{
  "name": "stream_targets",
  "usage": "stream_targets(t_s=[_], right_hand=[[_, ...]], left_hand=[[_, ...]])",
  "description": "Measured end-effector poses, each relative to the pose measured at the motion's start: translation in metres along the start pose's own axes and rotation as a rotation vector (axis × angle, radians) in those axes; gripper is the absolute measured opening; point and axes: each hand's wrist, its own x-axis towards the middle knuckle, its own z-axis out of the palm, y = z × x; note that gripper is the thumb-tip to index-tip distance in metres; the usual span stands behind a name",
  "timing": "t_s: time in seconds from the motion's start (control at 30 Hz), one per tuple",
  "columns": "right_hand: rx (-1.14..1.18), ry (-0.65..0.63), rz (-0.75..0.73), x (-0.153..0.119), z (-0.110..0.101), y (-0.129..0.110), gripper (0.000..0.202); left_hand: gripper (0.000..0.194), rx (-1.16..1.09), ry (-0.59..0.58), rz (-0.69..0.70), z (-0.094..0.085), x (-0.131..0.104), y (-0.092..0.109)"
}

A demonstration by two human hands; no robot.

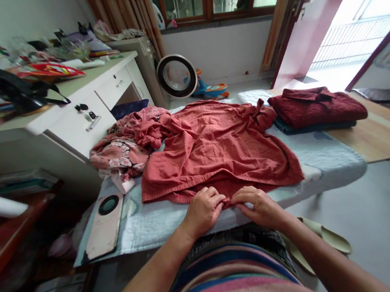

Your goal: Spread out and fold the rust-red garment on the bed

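Observation:
A rust-red shirt [213, 143] lies spread over the cloth-covered table [145, 230], its hem toward me and its sleeves bunched at the far corners. My left hand [206, 209] pinches the lower edge near the middle of the hem. Close beside it, my right hand [254, 203] has its fingers closed on the same edge, a small gap between the two hands. Creases run across the shirt, and the hem is lifted slightly just above my fingers.
Crumpled patterned clothes [121, 154] lie left of the shirt, with a phone [106, 224] nearer me. Folded dark red clothing [318, 106] sits on blue fabric at the right. A white desk [78, 103] full of clutter stands at left. Slippers [327, 236] rest on the floor.

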Motion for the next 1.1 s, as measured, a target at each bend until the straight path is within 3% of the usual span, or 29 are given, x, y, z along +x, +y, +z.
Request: stream_targets(t_s=[0.1,0.23,0.33,0.47,0.57,0.7,0.8,0.93,1.1], right_hand=[[-0.036,0.128,0.049,-0.005,-0.022,0.007,0.018],[-0.366,0.301,0.162,-0.015,-0.05,0.022,0.018],[-0.609,0.284,0.307,-0.03,-0.062,0.039,0.033],[-0.752,0.238,0.398,-0.052,-0.069,0.065,0.056],[-0.744,0.254,0.4,-0.06,-0.077,0.078,0.061],[-0.593,0.378,0.354,-0.058,-0.092,0.082,0.041],[-0.417,0.458,0.329,-0.056,-0.102,0.081,0.025],[-0.355,0.531,0.344,-0.057,-0.106,0.085,0.025],[-0.542,0.595,0.395,-0.059,-0.107,0.096,0.031]], left_hand=[[0.026,0.06,-0.028,0.051,-0.002,-0.005,0.001],[0.029,0.149,-0.007,0.059,-0.003,-0.007,0.008],[0.016,0.215,0.011,0.053,0.001,-0.006,0.011],[0.013,0.189,-0.025,0.069,0.003,-0.004,0.008],[0.012,0.08,-0.04,0.031,-0.003,0.001,0.002],[0.009,-0.037,-0.089,-0.052,-0.014,0.009,-0.002],[0.008,0.043,-0.052,0.039,-0.02,0.013,0.001],[0.003,0.11,0.052,0.112,-0.025,0.018,0.002],[0.004,-0.045,-0.125,0.05,-0.028,0.03,-0.011]])
